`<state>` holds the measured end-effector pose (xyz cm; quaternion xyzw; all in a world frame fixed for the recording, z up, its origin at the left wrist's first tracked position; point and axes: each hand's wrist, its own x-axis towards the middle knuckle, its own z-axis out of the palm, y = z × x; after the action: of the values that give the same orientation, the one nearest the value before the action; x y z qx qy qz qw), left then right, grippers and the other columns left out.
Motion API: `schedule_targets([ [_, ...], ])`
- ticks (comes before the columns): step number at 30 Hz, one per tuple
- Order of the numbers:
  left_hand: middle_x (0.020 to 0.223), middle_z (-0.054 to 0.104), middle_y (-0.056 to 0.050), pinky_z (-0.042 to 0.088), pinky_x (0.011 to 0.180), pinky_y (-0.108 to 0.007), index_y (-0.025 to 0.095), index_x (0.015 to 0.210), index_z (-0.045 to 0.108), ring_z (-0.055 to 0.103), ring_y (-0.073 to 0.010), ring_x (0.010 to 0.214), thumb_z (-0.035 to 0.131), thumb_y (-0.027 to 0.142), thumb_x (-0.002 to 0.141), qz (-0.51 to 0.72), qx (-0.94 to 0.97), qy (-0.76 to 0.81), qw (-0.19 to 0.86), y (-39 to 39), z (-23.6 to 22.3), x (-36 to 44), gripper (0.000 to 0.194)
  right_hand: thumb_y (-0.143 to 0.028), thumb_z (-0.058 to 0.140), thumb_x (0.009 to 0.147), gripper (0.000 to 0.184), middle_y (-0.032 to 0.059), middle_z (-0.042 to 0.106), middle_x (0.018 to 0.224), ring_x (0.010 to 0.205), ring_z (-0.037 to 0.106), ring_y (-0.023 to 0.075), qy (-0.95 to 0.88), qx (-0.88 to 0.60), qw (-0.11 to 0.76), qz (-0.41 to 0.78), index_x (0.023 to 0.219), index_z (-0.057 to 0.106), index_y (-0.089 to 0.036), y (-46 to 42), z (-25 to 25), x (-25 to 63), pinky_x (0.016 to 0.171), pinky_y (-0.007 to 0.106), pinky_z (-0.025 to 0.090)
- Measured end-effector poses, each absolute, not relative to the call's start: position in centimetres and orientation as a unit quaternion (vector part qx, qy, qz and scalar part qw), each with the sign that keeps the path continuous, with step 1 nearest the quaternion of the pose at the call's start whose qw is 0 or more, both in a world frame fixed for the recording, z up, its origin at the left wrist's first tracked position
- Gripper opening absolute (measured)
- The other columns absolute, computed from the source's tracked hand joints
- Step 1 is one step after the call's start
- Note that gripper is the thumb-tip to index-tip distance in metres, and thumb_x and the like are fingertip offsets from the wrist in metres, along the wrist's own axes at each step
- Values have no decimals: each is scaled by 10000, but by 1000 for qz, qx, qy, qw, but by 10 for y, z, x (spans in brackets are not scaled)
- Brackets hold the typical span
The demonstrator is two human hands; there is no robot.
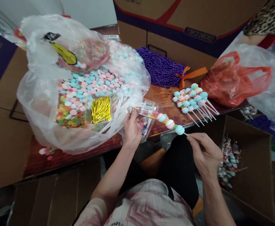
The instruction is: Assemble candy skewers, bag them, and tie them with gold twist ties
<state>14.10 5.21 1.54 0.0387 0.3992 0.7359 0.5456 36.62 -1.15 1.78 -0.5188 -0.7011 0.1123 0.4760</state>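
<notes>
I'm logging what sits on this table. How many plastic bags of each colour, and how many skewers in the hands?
Clear plastic bag of loose candies: 1
Red plastic bag: 1
Candy skewer held by left hand and right hand: 1
Total: 3

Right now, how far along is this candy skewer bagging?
Done: wrapped skewers fill the box at right. In hand: the right hand slides a candy skewer into the clear sleeve held by the left hand. Left: a pile of bare skewers on the table.
</notes>
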Motion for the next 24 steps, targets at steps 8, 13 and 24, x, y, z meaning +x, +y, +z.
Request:
schedule_targets([
  [8,764,681,40,512,590,-191,183,813,621,713,-112,663,901,437,648,743,112,407,520,46,15,147,412,-99,692,887,118,6,721,825,754,664,150,-708,-516,473,91,899,711,-214,-17,16,359,711,300,481],
  [13,723,668,49,523,617,-192,183,781,597,690,-93,637,883,433,675,741,121,396,529,43,13,152,395,-152,686,901,82,-7,694,797,737,641,137,-644,-534,506,210,870,721,-219,-20,5,345,664,267,490],
  [24,812,745,11,526,614,-230,218,899,583,707,-131,658,883,487,658,731,70,416,536,41,7,154,470,-166,680,906,94,-16,670,732,662,606,119,-670,-529,467,231,823,704,-204,-20,4,336,627,258,453],
])
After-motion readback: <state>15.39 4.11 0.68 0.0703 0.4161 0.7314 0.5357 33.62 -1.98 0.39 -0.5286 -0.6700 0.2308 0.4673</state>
